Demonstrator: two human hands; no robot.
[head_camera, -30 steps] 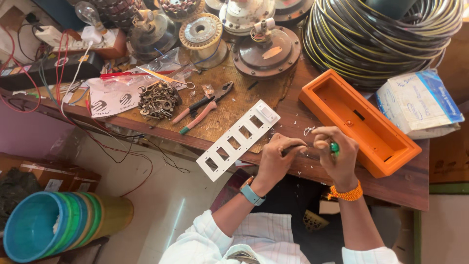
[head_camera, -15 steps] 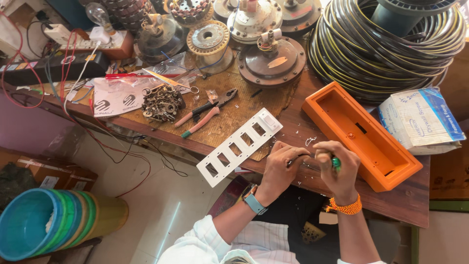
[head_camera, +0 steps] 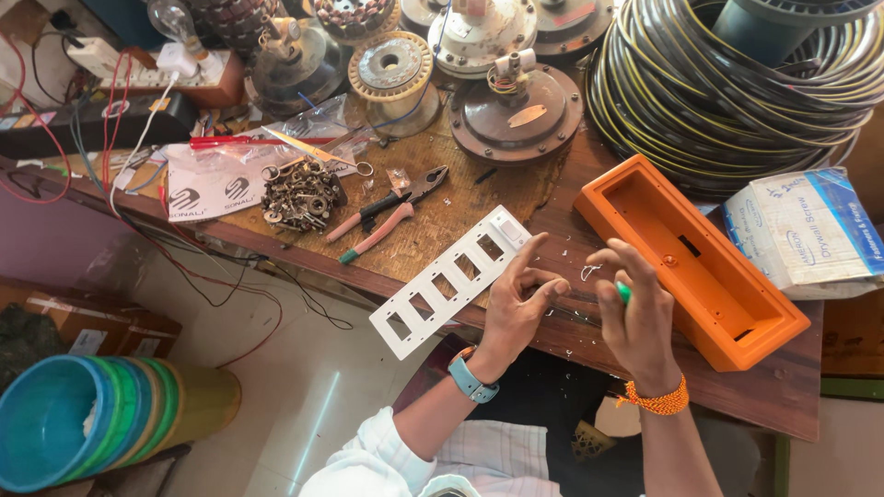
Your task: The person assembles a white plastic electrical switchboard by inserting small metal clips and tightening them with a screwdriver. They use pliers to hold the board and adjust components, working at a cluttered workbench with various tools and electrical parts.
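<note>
Right hand (head_camera: 635,317) grip pinches a green-handled tool (head_camera: 623,293); left hand (head_camera: 517,304) half-open.

Pliers (head_camera: 387,213), cable coil (head_camera: 737,92), stacked buckets (head_camera: 101,419)

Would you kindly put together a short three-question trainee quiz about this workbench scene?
1. True or false: the orange box is open and shows no parts inside.
2. Which lies nearest the left hand? A) pliers B) white slotted plate C) cable coil
3. Fill in: the right hand grips a small tool with a ____ handle.

Key: 1 true; 2 B, the white slotted plate; 3 green.
</note>
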